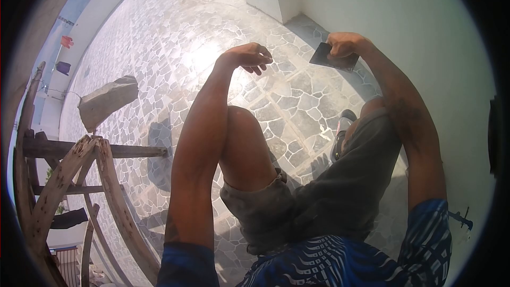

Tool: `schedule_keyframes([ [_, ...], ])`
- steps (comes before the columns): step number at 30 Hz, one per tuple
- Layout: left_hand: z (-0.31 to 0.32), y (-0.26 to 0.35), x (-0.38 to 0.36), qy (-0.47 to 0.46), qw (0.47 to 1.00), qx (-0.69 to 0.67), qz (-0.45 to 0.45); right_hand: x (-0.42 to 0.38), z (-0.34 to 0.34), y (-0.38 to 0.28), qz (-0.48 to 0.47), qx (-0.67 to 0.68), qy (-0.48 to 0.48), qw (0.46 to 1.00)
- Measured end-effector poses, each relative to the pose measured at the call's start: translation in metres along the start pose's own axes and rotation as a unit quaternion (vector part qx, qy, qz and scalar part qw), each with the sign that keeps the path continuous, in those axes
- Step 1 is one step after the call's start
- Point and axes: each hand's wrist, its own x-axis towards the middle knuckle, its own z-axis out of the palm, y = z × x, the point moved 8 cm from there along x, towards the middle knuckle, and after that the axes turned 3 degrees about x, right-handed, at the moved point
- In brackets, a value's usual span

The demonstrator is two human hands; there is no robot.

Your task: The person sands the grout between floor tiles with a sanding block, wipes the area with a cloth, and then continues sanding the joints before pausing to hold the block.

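Right hand (344,44) holds one black, flat, rectangular object (334,62)

Its fingers are closed on the object's upper edge and hide this part; what kind of object, I cannot tell. The left hand (248,56) is half open, fingers loosely bent, gripping nothing visible. Under them is the grey stone-patterned floor (287,101). One dark shoe (340,135) is partly hidden by the leg. At left, one weathered wooden frame (118,196) is cut off.
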Motion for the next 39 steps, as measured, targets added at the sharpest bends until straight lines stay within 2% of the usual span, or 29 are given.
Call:
schedule_keyframes([
  [39,0.0002,0.0005,-0.0034,-0.003,1.000,0.001,-0.001,0.0034,0.0035,0.0018,-0.003,-0.005,-0.009,1.000],
])
